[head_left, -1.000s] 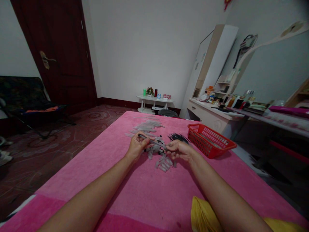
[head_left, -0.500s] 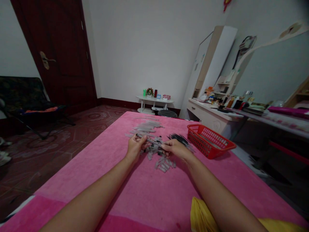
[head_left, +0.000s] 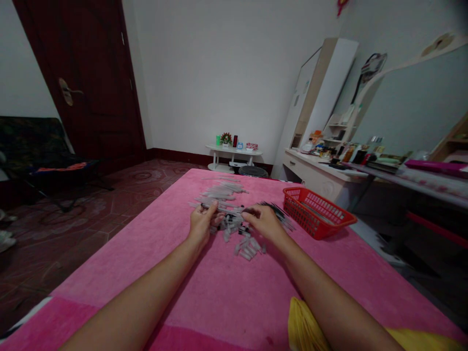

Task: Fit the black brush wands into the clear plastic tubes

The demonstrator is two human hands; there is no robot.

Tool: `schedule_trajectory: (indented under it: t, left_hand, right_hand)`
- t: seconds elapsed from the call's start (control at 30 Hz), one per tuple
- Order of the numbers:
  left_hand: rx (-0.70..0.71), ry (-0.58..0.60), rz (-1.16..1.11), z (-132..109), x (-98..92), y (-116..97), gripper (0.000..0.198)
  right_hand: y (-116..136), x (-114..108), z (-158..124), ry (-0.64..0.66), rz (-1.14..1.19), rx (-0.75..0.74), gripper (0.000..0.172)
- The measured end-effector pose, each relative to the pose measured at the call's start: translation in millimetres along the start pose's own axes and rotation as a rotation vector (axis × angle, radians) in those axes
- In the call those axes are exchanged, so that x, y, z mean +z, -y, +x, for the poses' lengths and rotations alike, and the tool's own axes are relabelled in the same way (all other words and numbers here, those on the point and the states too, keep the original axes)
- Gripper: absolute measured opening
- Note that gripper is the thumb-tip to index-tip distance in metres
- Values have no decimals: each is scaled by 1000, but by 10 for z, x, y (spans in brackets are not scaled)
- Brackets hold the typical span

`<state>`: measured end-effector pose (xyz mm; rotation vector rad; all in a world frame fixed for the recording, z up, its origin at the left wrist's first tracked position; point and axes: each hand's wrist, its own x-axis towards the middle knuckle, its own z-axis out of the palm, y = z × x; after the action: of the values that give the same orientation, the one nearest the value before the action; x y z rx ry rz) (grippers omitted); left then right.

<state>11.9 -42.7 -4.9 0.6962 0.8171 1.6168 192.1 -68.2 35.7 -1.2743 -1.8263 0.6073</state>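
My left hand [head_left: 201, 224] is closed around a slim clear pen barrel [head_left: 222, 209] with a dark end, tilted across the pile. My right hand [head_left: 263, 222] has its fingers pinched near the barrel's other end; what lies between them is too small to make out. Clear pen caps [head_left: 247, 247] and small black pieces lie in a heap below and between both hands. Behind the left hand, more clear barrels [head_left: 224, 190] are spread out. Thin black pen refills [head_left: 281, 213] lie in a bunch just beyond my right hand, partly hidden by it.
A red plastic basket [head_left: 318, 229] with thin items inside stands right of the refills. Pink cloth [head_left: 146, 263] covers the table. Yellow fabric [head_left: 305, 324] lies by my right forearm. A cluttered dressing table [head_left: 325, 170] stands at the right, a folding chair [head_left: 40, 151] at the left.
Both hands have shifted slightly up, the left also a little to the left. The right fingers have moved up and look more curled, and the barrel lies flatter.
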Motion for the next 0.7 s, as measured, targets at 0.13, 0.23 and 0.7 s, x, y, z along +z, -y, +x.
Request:
schedule_trajectory:
  t: [0.13,0.23,0.7]
  left_hand:
    - [15,60,21,-15,0,18,44]
    - [31,130,32,-6,-17,7,47]
    - [185,355,315,-59,23,-13,34]
  right_hand:
    - [-4,57,-39,-17,-164,-55,15]
    - [-10,76,-57,-15,-226,-33,15]
    - [164,-211,-26,-17,-538,-19,32]
